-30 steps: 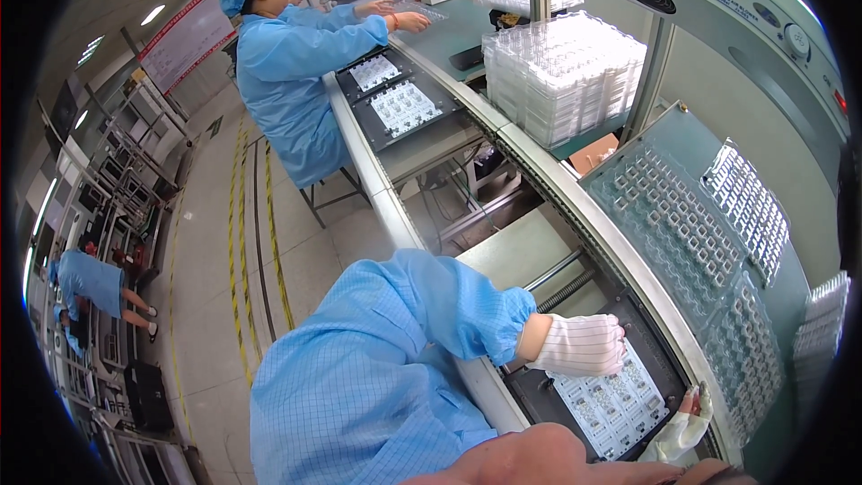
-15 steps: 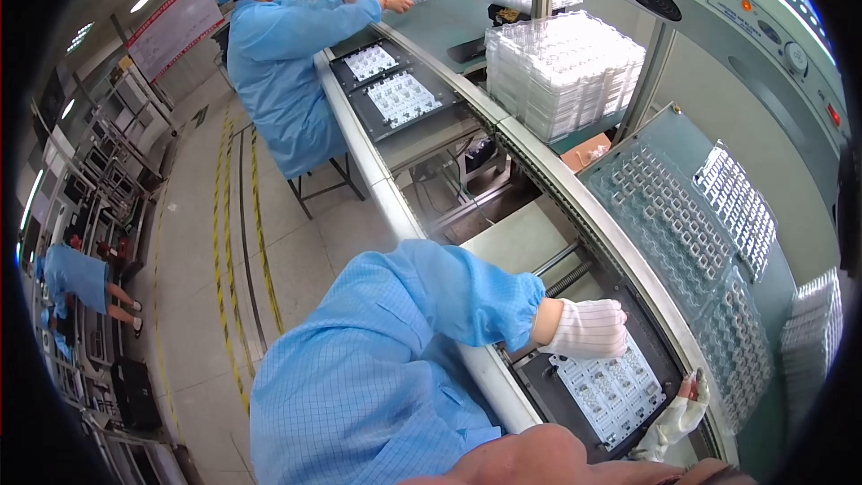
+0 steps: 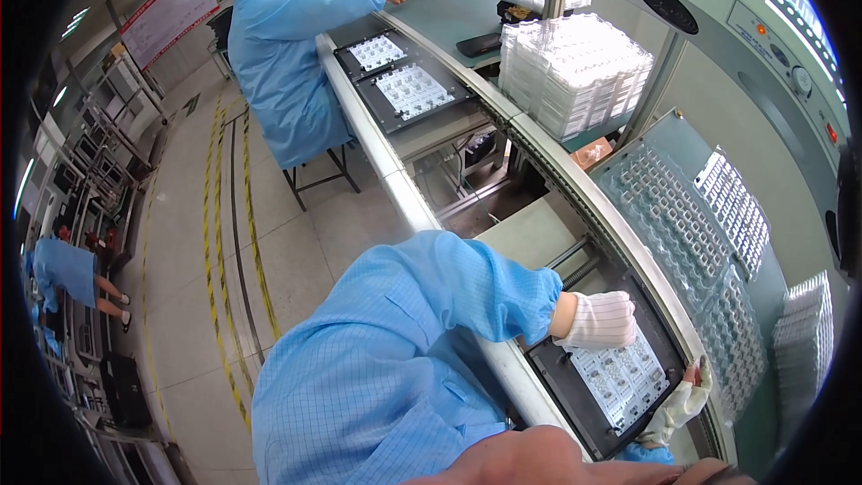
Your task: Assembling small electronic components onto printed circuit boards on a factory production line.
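A black carrier tray point(image 3: 575, 400) lies on the line in front of me, with a white panel of small parts point(image 3: 621, 377) in it. My left hand point(image 3: 600, 320), in a white glove below a blue sleeve, rests closed on the tray's upper left edge. My right hand point(image 3: 679, 404), also gloved, grips the tray's far right edge with its fingers curled over the rim. Part of the right hand is hidden at the lower edge of the picture.
Clear blister trays point(image 3: 669, 224) lie to the right, and a tall stack of them point(image 3: 575, 72) stands farther along. Two more black trays point(image 3: 409, 90) sit up the conveyor by a seated co-worker point(image 3: 278, 45) in blue. Yellow floor lines point(image 3: 229, 216) run on the left.
My left hand has shifted slightly up along the tray's edge, and my right hand has come further into view at the tray's right edge. The view has swung a little.
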Tool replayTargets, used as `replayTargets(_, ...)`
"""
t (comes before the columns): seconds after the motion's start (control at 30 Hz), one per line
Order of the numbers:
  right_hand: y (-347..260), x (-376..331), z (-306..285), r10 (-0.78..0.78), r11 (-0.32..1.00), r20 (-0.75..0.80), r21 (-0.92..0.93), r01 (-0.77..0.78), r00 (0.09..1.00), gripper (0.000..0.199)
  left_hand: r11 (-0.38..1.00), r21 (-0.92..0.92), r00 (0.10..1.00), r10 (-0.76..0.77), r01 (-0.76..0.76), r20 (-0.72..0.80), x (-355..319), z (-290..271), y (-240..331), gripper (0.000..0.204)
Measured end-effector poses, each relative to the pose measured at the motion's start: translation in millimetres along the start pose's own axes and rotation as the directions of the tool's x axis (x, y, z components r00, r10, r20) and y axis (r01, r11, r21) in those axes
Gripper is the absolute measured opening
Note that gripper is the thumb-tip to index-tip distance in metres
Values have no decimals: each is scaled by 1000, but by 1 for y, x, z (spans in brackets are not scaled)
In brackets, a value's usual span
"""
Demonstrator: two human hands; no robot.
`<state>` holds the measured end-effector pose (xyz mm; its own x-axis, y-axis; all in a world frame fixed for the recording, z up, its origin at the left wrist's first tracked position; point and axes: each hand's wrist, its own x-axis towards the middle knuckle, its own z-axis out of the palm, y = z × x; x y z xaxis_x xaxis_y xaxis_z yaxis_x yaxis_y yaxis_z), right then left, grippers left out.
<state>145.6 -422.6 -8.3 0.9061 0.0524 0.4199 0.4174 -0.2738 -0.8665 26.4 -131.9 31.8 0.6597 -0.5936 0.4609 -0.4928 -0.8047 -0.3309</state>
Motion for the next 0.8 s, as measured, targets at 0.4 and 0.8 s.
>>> replayTargets(0.4, -1, -7, -6, 23, 1000, -12, -6, -23, 1000, 30, 999, -43, 999, 1, -3, -51, -7, 3, 3, 17)
replayTargets(0.8, 29, 3, -18, 38, 999, 19, -39, -37, 999, 31, 996, -87, 996, 14, -22, -93, 1, 22, 2, 16)
